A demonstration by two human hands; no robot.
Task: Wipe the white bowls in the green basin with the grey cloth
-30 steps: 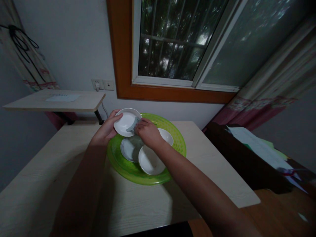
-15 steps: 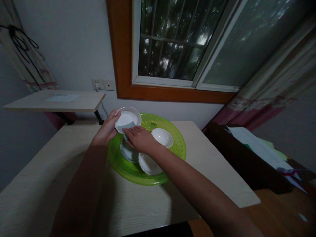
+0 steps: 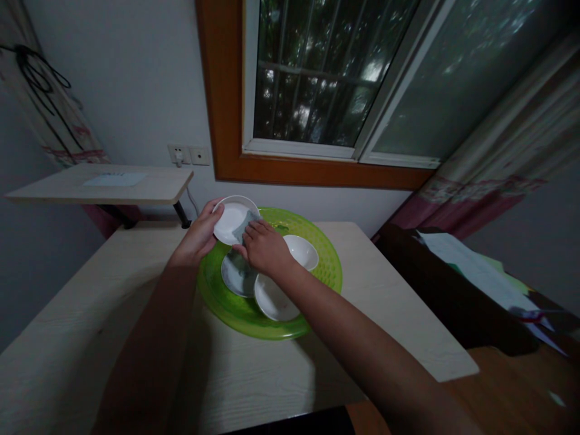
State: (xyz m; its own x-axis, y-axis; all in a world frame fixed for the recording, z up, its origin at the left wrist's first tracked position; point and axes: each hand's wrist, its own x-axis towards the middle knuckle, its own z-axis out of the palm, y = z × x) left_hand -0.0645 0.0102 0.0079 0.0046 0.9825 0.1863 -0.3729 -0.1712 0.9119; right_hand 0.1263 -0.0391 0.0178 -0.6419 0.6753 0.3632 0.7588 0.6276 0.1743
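Observation:
My left hand (image 3: 202, 232) grips a white dish (image 3: 229, 220) by its left rim, thumb on the inside, tilted above a round green tray (image 3: 324, 244). Pressed to the dish's right side is a grey-blue cloth (image 3: 243, 226), held under the fingers of my right hand (image 3: 265, 244). On the tray below sit a greyish-white dish (image 3: 236, 278), a white bowl (image 3: 273, 301) and another white bowl (image 3: 302, 252) behind my right wrist. My right hand and forearm cover parts of these.
The tray stands on a pale wooden table (image 3: 362, 338). A small raised shelf (image 3: 104, 184) with a paper on it is at the left. Behind are the wall and a window (image 3: 335, 72). Papers (image 3: 471, 266) lie on a dark piece of furniture at the right.
My right hand slid the cloth down to the dish's near edge, then back up to its right side. My left hand keeps the dish in nearly the same place.

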